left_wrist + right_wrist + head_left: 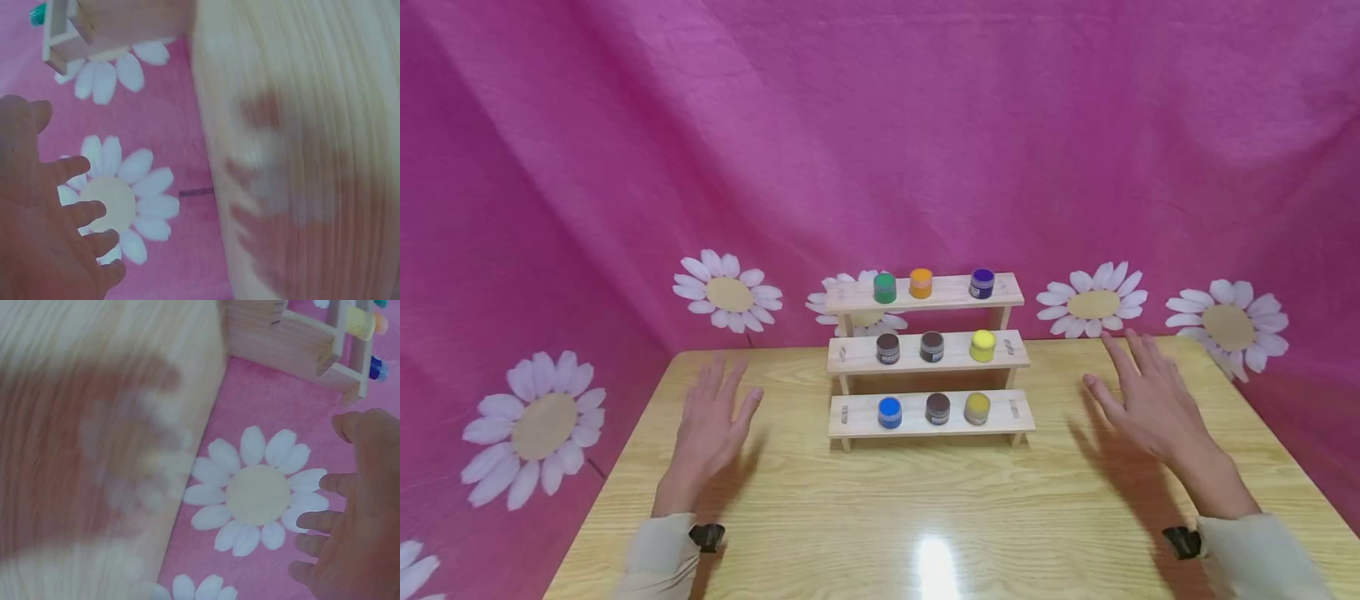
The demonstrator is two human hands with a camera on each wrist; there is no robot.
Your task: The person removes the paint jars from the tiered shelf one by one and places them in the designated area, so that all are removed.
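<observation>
A three-tier wooden rack (pixel 955 425) stands at the middle of the table, bearing several small paint jars. On its top tier are a green jar (pixel 885 288), an orange jar (pixel 921 283) and a purple jar (pixel 982 283). The middle tier carries two dark brown jars and a yellow jar (pixel 982 346). Along the bottom tier sit a blue jar (pixel 890 412), a dark brown jar (pixel 937 408) and a mustard jar (pixel 977 408). My left hand (pixel 710 425) hovers left of the rack, fingers spread, holding nothing. To the rack's right, my right hand (pixel 1153 404) is likewise raised and holds nothing.
The wooden table (pixel 820 517) has a glossy top with a light reflection near its front. Behind and beside it hangs a pink cloth (pixel 880 150) printed with large white daisies. Both forearms wear light sleeves with a dark strap at the wrist.
</observation>
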